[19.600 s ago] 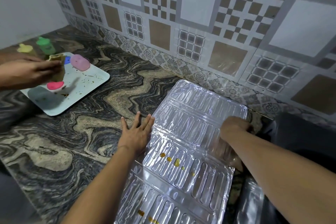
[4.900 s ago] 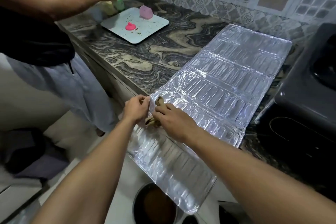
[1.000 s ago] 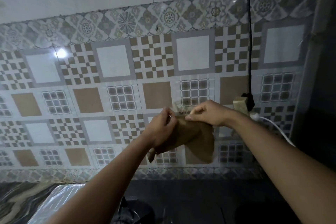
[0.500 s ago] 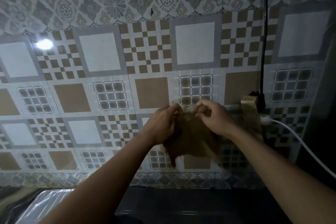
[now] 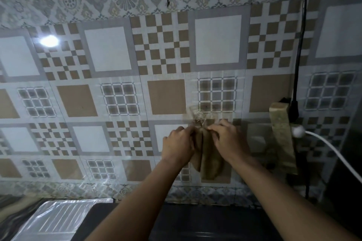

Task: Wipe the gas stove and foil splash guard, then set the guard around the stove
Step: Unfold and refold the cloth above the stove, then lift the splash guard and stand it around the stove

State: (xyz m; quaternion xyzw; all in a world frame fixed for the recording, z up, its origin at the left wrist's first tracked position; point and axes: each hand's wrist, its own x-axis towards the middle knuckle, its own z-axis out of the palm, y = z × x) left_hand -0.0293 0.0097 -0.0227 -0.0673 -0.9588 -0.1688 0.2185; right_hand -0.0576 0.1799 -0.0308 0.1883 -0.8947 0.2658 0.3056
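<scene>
Before the tiled wall [image 5: 109,49], my left hand [image 5: 177,143] and right hand [image 5: 228,140] hold a brown cloth [image 5: 208,164] between them. The fingers [image 5: 217,126] of both are curled, pinching its bunched top edge; the rest hangs down. At lower left, the foil splash guard [image 5: 58,219] lies flat on the worktop [image 5: 13,209], just beside the dark stove [image 5: 205,223].

Your left hand [image 5: 177,146] and right hand [image 5: 228,141] are bare; the forearms behind them are uncovered as far as shown.
</scene>
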